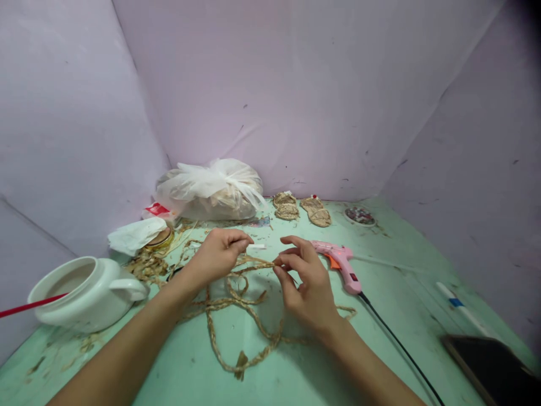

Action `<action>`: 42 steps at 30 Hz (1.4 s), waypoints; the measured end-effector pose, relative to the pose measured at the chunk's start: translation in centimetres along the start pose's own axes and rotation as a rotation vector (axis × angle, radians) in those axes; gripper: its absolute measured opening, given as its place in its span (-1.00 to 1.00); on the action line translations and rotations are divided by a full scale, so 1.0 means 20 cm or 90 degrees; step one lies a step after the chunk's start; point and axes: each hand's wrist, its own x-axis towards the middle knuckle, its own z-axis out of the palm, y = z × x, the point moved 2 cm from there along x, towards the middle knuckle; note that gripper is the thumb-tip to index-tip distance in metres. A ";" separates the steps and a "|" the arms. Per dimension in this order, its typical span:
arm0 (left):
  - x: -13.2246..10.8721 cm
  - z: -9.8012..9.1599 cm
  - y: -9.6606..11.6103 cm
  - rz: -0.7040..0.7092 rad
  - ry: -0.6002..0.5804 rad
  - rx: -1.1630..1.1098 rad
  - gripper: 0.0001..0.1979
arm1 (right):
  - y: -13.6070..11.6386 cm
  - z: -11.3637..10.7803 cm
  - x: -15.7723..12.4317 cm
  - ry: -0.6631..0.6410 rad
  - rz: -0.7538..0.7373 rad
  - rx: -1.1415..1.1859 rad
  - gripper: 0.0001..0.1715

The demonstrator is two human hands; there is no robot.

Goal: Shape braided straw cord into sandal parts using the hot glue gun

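My left hand (pixel 222 254) is closed in a pinch on loose strands at the end of a braided straw cord (pixel 214 344). Thumb and fingers of my right hand (pixel 305 279) pinch the same cord where the strands come together, so a short stretch spans the gap between both hands. The rest of the tan braid lies in loose loops on the green table below, with a frayed flat tuft (pixel 241 365) near the front. Just right of my right hand lies a pink glue gun (pixel 347 268) with an orange trigger.
At the back are a white plastic bag (pixel 211 194), two woven sole-shaped pieces (pixel 287 206) and a small dish (pixel 360 216). A white ceramic pot (pixel 101 307) lies left beside straw scraps (pixel 147 265). A black cable (pixel 395 338), a marker (pixel 462 310) and a dark phone-like slab (pixel 494 369) occupy the right.
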 end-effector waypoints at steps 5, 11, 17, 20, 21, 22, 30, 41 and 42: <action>-0.02 0.03 0.02 0.097 0.050 0.129 -0.79 | -0.03 0.02 -0.01 -0.029 0.009 0.023 -0.84; -0.04 0.07 0.05 0.225 0.074 0.228 -0.80 | -0.02 0.02 0.01 -0.026 0.036 0.005 -0.84; -0.04 0.07 0.04 0.248 0.053 0.232 -0.80 | -0.01 0.02 0.01 -0.006 0.031 -0.006 -0.84; -0.04 0.08 0.04 0.261 0.060 0.267 -0.79 | -0.01 0.02 0.00 -0.014 0.030 -0.024 -0.83; -0.05 0.09 0.04 0.264 0.065 0.283 -0.79 | -0.01 0.02 0.00 -0.020 0.027 -0.029 -0.83; -0.05 0.09 0.04 0.267 0.071 0.296 -0.78 | -0.01 0.02 0.00 -0.026 0.025 -0.033 -0.83; -0.06 0.09 0.05 0.302 0.041 0.303 -0.72 | 0.00 0.02 0.01 -0.005 0.023 -0.026 -0.83; -0.01 0.08 0.02 0.015 -0.006 0.220 -0.79 | -0.04 0.03 -0.01 -0.028 -0.026 -0.013 -0.82; -0.01 0.07 0.01 -0.020 -0.010 0.190 -0.80 | -0.04 0.04 -0.01 -0.033 -0.024 -0.011 -0.82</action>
